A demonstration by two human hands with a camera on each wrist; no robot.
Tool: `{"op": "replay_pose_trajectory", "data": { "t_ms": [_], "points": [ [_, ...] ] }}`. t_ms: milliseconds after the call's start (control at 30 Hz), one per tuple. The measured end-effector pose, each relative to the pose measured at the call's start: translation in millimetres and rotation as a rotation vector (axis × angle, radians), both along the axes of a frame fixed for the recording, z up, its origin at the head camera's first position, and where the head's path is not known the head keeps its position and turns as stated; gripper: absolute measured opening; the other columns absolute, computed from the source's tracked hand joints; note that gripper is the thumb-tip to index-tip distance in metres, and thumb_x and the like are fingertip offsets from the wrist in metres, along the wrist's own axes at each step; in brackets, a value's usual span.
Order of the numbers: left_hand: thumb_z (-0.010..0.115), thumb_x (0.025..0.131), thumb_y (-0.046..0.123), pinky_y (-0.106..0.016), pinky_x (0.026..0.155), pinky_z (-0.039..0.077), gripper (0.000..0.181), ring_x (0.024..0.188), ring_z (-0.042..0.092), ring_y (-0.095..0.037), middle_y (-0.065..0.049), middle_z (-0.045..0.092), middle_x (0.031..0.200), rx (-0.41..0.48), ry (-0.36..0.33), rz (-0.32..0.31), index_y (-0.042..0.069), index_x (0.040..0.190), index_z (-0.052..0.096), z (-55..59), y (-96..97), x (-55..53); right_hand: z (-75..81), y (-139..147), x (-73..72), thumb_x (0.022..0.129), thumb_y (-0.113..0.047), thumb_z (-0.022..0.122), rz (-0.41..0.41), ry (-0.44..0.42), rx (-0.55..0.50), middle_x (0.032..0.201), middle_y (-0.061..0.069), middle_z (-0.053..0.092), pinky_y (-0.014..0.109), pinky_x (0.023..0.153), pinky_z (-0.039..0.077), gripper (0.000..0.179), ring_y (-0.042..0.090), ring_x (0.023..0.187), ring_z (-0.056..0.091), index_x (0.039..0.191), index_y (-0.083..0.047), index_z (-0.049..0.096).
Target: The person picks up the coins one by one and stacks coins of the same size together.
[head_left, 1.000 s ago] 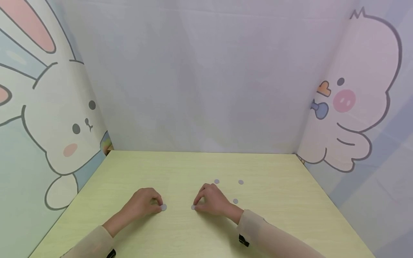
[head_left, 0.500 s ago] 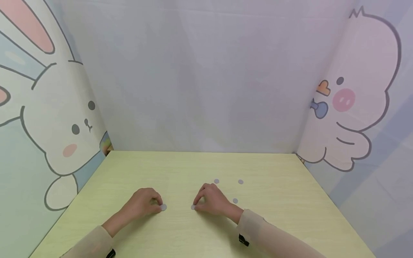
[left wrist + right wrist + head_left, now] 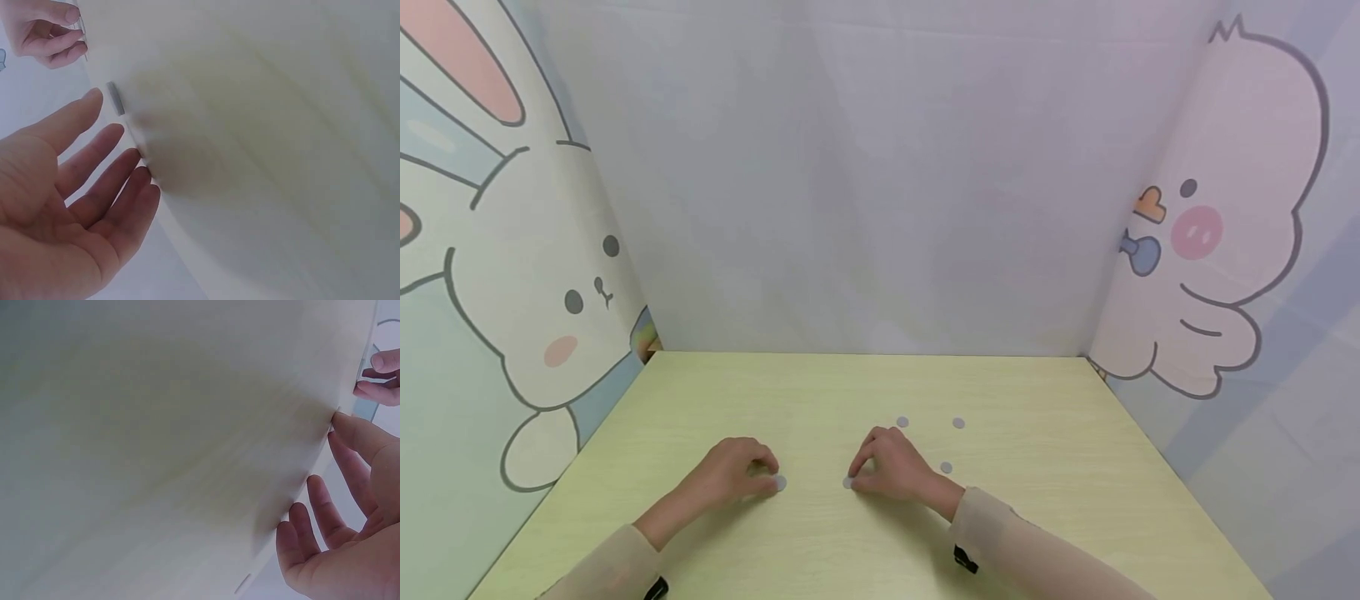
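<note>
1. Almost nothing has moved since half a second ago: only the fingers of the left hand (image 3: 730, 471) seem to have opened slightly at the tips, while the right hand (image 3: 891, 467) remains in its same place

2. At the left hand, the fingers are spread and gently bent, with the thumb standing apart from the index; the left disc (image 3: 781, 482), which is grey and round, is on the worktop (image 3: 820, 550) just beside the thumb, but whether the two touch I cannot tell

3. At the right hand, thumb and index are pinching the right disc (image 3: 847, 482) at the surface of the worktop, and the other fingers are separated, their tips close to this surface

4. Between both hands there is bare worktop, so the two discs are well apart from each other

5. Behind the right hand lies the middle disc (image 3: 902, 422), with the far disc (image 3: 958, 423) to its right, and the near disc (image 3: 946, 467) is beside the right wrist

6. Both arms wear beige sleeves (image 3: 1022, 542)
</note>
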State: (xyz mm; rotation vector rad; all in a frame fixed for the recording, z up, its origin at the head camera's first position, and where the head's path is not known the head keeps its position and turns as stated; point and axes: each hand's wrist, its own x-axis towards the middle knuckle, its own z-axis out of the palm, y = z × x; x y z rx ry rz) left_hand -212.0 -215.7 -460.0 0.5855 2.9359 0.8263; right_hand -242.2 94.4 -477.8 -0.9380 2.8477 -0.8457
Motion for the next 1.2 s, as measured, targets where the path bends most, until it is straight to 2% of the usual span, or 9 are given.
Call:
{"op": "replay_pose_trajectory", "data": {
  "t_ms": [133,300,667,967,1200],
  "points": [
    [0.089,0.087,0.034,-0.045,0.091,0.056,0.026,0.101,0.069,-0.022,0.007,0.075,0.102,-0.008,0.005,-0.013,0.015,0.103,0.080,0.3,0.8,-1.2,-0.6,0,0.7,0.085,-0.028,0.091,-0.012,-0.020,-0.001,0.099,-0.013,0.062,0.030,0.088,0.044,0.007,0.009,0.098,0.050,0.083,-0.029,0.085],
    [0.091,0.085,0.029,-0.044,0.089,0.056,0.027,0.100,0.069,-0.021,0.006,0.075,0.103,-0.020,0.016,-0.008,0.015,0.105,0.080,1.1,4.9,-2.6,-1.0,0,0.6,0.085,-0.028,0.091,-0.017,-0.032,-0.002,0.100,-0.012,0.062,0.030,0.087,0.043,0.007,0.010,0.099,0.050,0.084,-0.030,0.085],
    [0.090,0.085,0.022,-0.045,0.087,0.056,0.022,0.099,0.069,-0.026,0.003,0.074,0.102,0.011,0.046,-0.040,0.014,0.103,0.080,7.6,28.2,-2.5,0.1,-1,1.2,0.084,-0.025,0.091,-0.020,-0.043,-0.019,0.100,-0.012,0.063,0.029,0.087,0.044,0.005,0.009,0.099,0.051,0.085,-0.024,0.086],
    [0.093,0.080,0.016,-0.044,0.085,0.058,0.018,0.095,0.071,-0.022,0.006,0.076,0.095,0.014,0.049,-0.039,0.014,0.095,0.083,1.3,50.6,-6.1,-0.2,-1,-0.1,0.084,-0.024,0.092,-0.025,-0.037,-0.019,0.098,-0.012,0.063,0.027,0.085,0.045,0.006,0.006,0.096,0.052,0.083,-0.024,0.086],
    [0.092,0.080,0.012,-0.044,0.085,0.058,0.017,0.094,0.070,-0.021,0.005,0.077,0.094,0.031,0.061,-0.103,0.012,0.095,0.083,-3.1,63.6,-8.0,-1.2,-3,-1.6,0.083,-0.024,0.093,-0.034,-0.015,-0.004,0.097,-0.012,0.065,0.027,0.085,0.047,0.007,0.006,0.096,0.054,0.082,-0.026,0.086]
  ]
}}
